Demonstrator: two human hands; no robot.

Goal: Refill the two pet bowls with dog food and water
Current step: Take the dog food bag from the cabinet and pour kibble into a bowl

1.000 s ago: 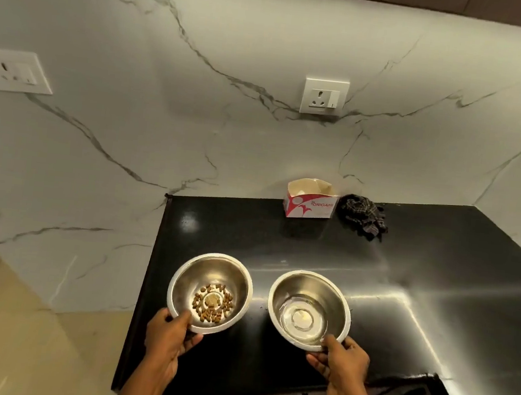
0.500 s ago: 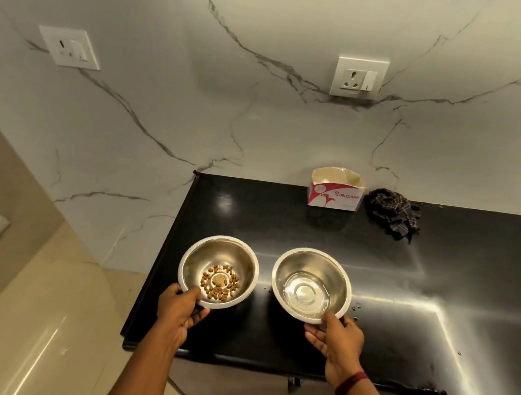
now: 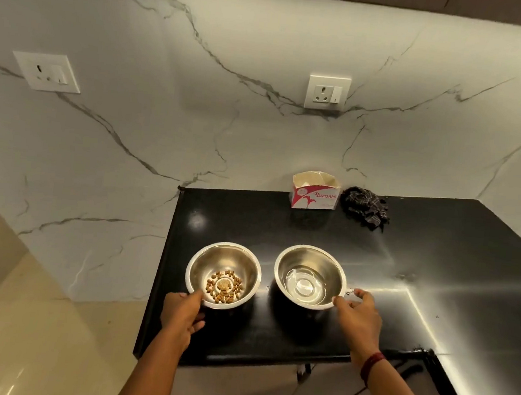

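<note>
Left hand [image 3: 182,313] grips the near rim of the food bowl [image 3: 225,258], which holds a thin scatter of kibble [image 3: 224,287] and sits by the left edge of the black counter [image 3: 282,225]; the water bowl [image 3: 312,260] just beside it holds shallow water [image 3: 304,287]; right hand [image 3: 358,313] has its thumb at that rim, fingers loose (pinching or letting go, cannot tell). Step looks like setting the bowls down to refill; next move needs food and water sources, none visible. Half a second ago the right hand was at the near rim, now it is at the bowl's right side
</note>
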